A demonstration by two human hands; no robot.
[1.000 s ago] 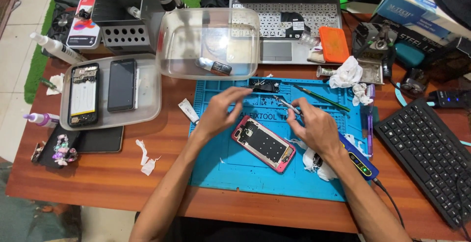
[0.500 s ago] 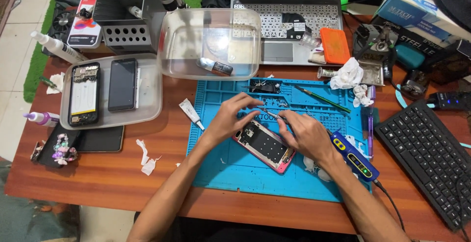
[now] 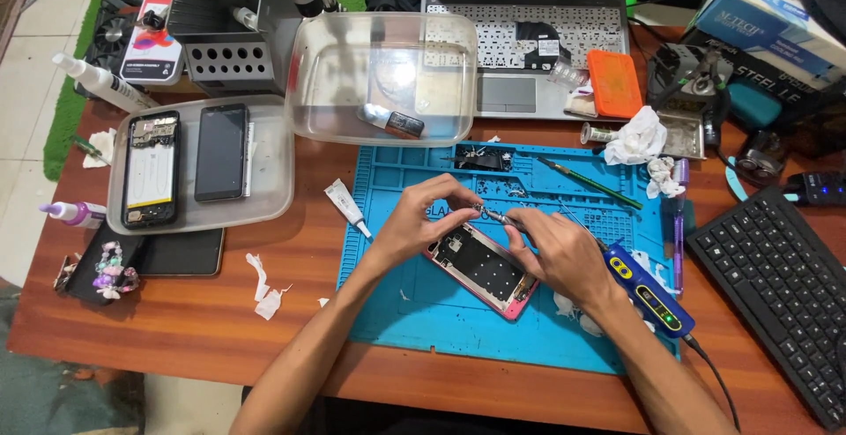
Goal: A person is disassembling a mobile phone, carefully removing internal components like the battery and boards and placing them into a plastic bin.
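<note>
Phone (image 3: 483,267), opened and pink-framed, lies on the blue mat (image 3: 423,312) atop the counter (image 3: 176,329). Left hand (image 3: 423,219) pinches a small part above it; right hand (image 3: 560,250) grasps a metal tool (image 3: 495,215).

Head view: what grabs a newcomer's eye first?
The bright blue rectangular work mat at the desk's centre, where an opened pink-framed phone lies. Both hands meet over the phone's top end: the left hand and the right hand, which holds a slim metal tool. Behind the mat stands a clear plastic tub.
</note>
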